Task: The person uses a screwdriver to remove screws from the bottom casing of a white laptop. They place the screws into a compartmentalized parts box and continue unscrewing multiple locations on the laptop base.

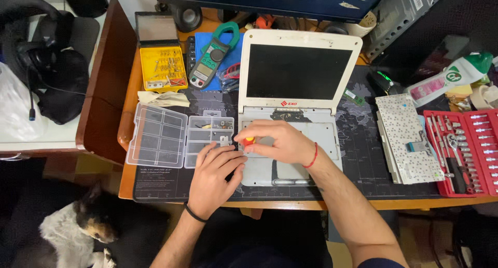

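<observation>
Two hands on one small tool: the screwdriver (pixel 249 141), red-orange handle, stands on the left edge of the laptop (pixel 293 110) base, keyboard already out, bare grey chassis showing. Right hand (pixel 275 142) is clenched over the handle top from the right, thumb and forefinger pinching it; handle pokes out at the left end of that grip, shaft hidden under the fingers. Left hand (pixel 213 174) lies flat below and left of the handle, fingertips just beside the tip area, not closed around anything I can see; likely steadying.

Risks, as I judge them:
- Tip cams out of the screw head: strips it or gouges the chassis. Cause: hand angle off vertical, can't confirm tip seating.
- Freed screw rolls off the laptop's left edge. Clear parts organizer (pixel 179 135) sits touching or just beside that edge, lid open, so the drop zone is close but not guaranteed.
- Dog (pixel 83 231) on the floor left of the desk, below the laptop; a dropped screw lands near it.

Further out from the laptop: detached keyboard (pixel 410 138) to its right, red socket set (pixel 461 148) beyond that, clamp meter (pixel 213 55) and yellow bit case (pixel 163 65) upper left.
</observation>
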